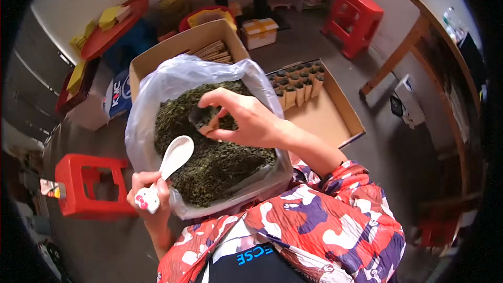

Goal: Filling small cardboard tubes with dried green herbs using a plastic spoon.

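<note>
A white spoon (177,154) with a cat-face handle is in my left hand (151,194), its bowl up at the lower left edge of the heap. My right hand (247,120) grips a small brown paper packet (210,125) between thumb and fingers, over the heap; dark matter shows at the packet's mouth. Below lies a mass of dried green leaves (220,173) in a translucent plastic bag (143,125), whose rim is spread open. To the right, a shallow cardboard tray (320,120) holds rows of upright filled paper packets (300,91).
Behind the bag, a cardboard box (145,63) contains stacked flat brown paper pieces (214,52). Red plastic stools stand at left (94,186) and upper right (353,21). A wooden table frame (397,51) stands at right. A white box (259,33) sits on the floor at the back.
</note>
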`<state>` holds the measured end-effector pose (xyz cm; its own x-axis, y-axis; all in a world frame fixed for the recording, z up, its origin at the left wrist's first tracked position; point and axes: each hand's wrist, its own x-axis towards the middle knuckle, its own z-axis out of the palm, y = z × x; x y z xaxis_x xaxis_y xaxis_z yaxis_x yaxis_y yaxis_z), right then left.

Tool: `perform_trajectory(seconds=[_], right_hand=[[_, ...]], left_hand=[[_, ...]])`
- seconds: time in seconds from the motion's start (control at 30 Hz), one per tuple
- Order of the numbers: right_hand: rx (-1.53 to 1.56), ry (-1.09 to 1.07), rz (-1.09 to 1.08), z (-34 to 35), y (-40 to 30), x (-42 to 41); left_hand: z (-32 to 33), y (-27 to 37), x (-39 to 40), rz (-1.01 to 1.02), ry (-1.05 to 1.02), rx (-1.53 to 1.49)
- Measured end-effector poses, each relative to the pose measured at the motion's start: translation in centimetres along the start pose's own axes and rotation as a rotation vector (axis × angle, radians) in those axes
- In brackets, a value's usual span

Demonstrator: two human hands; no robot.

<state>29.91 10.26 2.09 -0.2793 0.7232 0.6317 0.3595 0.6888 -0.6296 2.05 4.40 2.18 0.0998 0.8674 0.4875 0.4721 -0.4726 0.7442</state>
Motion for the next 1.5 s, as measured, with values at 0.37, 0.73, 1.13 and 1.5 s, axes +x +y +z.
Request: perform_trajectory(seconds=[0.37,0.73,1.13,1.5], right_hand=[[-0.032,-0.106,-0.04,-1.9,-2.0,-0.9],[-0.409,0.264,0.211,-13.2,-0.3,-5.2],[-0.613,0.392,0.751,-21.7,24.0,-22.3],[-0.85,0.36,0.736,-20.8,30.0,-24.2]], left_hand=[[1.2,-1.2,-0.5,-0.022,0.025,-0.05],[0.3,-2.8,-1.8,-0.025,0.112,-0.07],[0.7,-2.0,-2.2,-0.022,0.092,-0.069],[0.1,-1.1,-2.9,-0.097,0.066,0.019]])
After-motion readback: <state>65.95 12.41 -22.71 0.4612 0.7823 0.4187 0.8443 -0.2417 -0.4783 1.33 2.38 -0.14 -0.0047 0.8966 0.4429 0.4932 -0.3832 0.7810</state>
